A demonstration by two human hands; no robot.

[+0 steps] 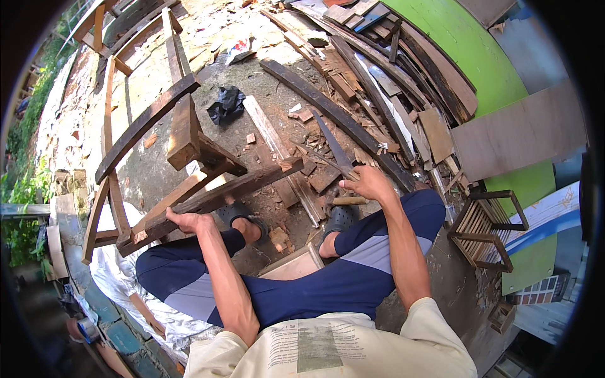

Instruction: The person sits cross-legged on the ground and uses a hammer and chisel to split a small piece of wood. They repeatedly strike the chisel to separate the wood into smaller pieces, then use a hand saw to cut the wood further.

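Brown wooden beam (242, 188), centre-left: likely stiff, heavy; grip near lower-left end. Left hand (192, 222) clasps it; right hand (370, 184) wraps saw (332, 142).

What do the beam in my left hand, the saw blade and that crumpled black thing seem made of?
Beam: wood, dark, rough finish, browner at the ends. Saw blade: probably metal, thin, flat and dull grey. Black thing: likely thin plastic, from its glossy creases.

We record the wooden beam (233, 193) crosswise in front, the handsaw (333, 142) right of it. Beyond the beam, the plastic bag (225, 105) lies on the ground (252, 79), between the wooden frame (183, 145) at left and the lumber pile (403, 75) at right. The slatted wooden rack (465, 248) is far right.
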